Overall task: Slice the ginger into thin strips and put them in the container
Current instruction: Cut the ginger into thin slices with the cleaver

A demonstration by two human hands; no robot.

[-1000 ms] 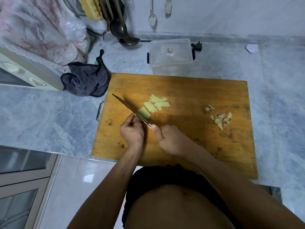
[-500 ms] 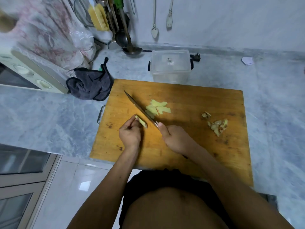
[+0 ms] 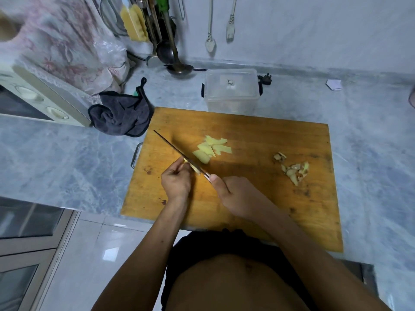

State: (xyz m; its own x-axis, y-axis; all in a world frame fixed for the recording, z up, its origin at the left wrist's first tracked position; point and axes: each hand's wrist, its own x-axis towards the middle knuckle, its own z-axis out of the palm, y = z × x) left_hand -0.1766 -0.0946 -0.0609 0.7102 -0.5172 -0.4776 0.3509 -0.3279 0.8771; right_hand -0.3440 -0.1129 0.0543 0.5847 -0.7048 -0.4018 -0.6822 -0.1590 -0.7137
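Observation:
On the wooden cutting board [image 3: 258, 140] lie a few pale yellow ginger slices [image 3: 212, 148]. My left hand [image 3: 176, 181] pinches a small ginger piece [image 3: 195, 169] against the board, left of the blade. My right hand [image 3: 235, 195] grips the handle of a thin knife [image 3: 177, 151], whose blade runs diagonally up-left, edge on the ginger piece. A clear plastic container [image 3: 231, 92] with its lid on stands just behind the board.
Ginger peelings [image 3: 293, 168] lie on the board's right half. A dark cloth [image 3: 122, 113] sits at the board's far-left corner, beside a toaster oven [image 3: 38, 99]. Ladles and utensils [image 3: 166, 41] hang at the back wall. The marble counter [image 3: 370, 142] extends right.
The knife lifted off the slices and came down on the small ginger piece my left hand holds; the camera view shifted slightly.

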